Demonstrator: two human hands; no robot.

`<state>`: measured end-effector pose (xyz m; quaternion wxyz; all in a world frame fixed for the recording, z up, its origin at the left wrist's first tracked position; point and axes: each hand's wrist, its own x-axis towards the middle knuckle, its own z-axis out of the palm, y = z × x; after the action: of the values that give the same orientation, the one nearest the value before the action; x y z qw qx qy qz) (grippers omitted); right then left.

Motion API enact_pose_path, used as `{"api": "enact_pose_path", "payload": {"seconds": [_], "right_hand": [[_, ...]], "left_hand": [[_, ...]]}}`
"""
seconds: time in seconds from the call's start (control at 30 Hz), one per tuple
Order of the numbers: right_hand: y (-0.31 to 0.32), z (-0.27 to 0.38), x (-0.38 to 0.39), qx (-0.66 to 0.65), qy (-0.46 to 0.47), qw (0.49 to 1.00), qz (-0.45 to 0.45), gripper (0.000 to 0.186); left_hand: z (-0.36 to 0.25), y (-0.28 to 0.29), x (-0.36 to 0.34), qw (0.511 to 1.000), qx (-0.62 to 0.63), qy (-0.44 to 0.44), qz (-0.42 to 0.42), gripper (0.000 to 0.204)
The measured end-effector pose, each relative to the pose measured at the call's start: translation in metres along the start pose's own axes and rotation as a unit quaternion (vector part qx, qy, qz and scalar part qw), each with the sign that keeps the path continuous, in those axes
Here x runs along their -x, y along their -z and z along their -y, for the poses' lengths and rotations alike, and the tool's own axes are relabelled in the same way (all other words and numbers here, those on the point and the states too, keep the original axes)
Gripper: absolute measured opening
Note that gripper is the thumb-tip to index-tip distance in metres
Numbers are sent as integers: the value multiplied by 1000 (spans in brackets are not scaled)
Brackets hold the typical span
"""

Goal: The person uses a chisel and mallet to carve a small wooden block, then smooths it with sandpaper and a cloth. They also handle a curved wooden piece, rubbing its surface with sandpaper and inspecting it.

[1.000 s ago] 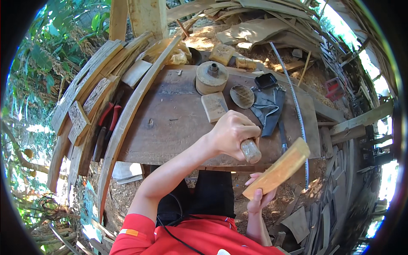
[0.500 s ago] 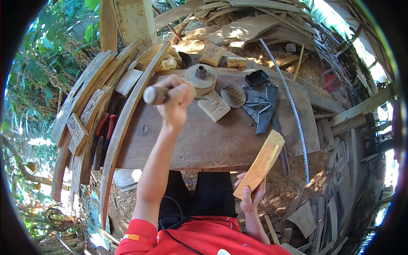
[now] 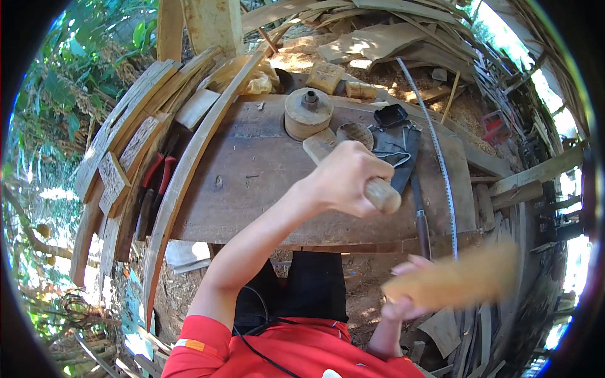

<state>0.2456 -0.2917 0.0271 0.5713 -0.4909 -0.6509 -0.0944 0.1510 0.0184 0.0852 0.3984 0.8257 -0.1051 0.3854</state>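
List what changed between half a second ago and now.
The left hand, gripping a wooden handle, swung right over the tabletop; the handle's end now points lower right instead of left. The right hand moved right, its wooden block, now blurred, tipped flatter. Nothing released. Red-handled pliers and round block stayed put.

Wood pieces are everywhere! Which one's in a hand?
The blurry yellow-brown block, in the right hand. No hand holds the long curved plank or the chunky piece left of it. The left hand holds a rounded handle.
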Motion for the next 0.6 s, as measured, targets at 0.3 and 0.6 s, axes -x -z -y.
{"api": "enact_pose_path", "payload": {"seconds": [0.3, 0.6], "right_hand": [[0, 32, 35, 214, -173, 935, 221, 59], [-20, 14, 2, 109, -65, 970, 207, 52]], "left_hand": [[1, -11, 9, 999, -29, -11, -7, 21], [-3, -19, 16, 998, -47, -20, -26, 17]]}}
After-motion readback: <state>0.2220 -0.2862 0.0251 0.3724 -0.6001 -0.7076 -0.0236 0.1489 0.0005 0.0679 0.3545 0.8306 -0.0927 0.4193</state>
